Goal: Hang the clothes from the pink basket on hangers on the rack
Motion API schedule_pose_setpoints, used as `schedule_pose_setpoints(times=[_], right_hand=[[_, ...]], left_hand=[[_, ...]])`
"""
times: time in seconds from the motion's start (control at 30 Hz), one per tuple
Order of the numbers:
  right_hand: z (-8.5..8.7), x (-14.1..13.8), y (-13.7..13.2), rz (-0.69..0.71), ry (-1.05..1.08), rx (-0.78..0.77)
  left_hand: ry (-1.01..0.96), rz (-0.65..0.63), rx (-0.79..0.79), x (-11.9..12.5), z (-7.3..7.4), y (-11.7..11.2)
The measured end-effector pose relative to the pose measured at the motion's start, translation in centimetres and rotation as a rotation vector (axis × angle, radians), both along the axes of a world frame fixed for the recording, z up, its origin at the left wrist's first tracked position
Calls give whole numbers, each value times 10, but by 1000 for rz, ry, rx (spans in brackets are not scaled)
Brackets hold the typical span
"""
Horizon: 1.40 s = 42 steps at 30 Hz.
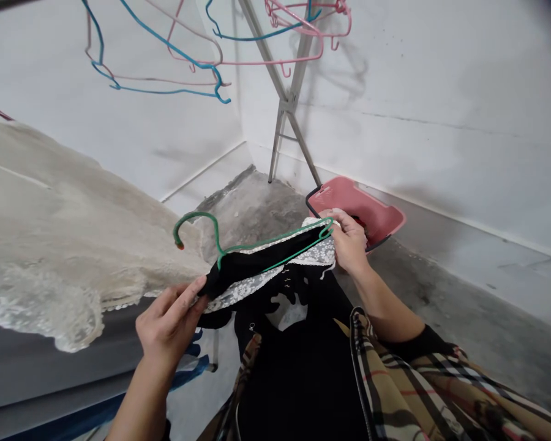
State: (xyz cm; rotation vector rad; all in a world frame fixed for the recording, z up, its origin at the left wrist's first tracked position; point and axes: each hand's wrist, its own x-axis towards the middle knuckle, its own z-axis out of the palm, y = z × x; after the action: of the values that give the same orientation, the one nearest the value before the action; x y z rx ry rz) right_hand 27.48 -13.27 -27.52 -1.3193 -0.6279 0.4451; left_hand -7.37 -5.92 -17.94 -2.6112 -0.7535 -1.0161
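A green hanger [217,236] lies slantwise in front of my body, its hook toward the upper left. A black garment with white lace [257,260] is stretched along it. My left hand [168,318] is closed on the black cloth at the garment's left end, thumb and fingers pinched together. At the other end, my right hand [349,242] grips the hanger's tip together with the white lace. Small hooks show on black cloth below the lace; how that part joins the garment I cannot tell.
A pink basket [349,199] with a dark handle stands on the concrete floor behind my right hand. Off-white lace-edged cloth [73,214] hangs at left. Blue hangers [165,92] and pink hangers [257,62] hang above, near a metal rack's crossed legs [285,105].
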Motion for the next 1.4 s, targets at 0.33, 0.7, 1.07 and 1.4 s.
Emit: schedule_pose_setpoints(times=[0.33,0.7,1.07,1.4], right_hand=[[16,-2,-7,-71,-42,45],[86,22,-44,424,-846,-157],[109,18,-37,499,-1009,-1],[137,5,-54,365,-1420,171]], left_hand=[[169,78,105,-5,-16,-1],[-215,92,-403,2,-16,0],[-388,57,-302,10,0,8],[-609,291,-64,30,26,29]])
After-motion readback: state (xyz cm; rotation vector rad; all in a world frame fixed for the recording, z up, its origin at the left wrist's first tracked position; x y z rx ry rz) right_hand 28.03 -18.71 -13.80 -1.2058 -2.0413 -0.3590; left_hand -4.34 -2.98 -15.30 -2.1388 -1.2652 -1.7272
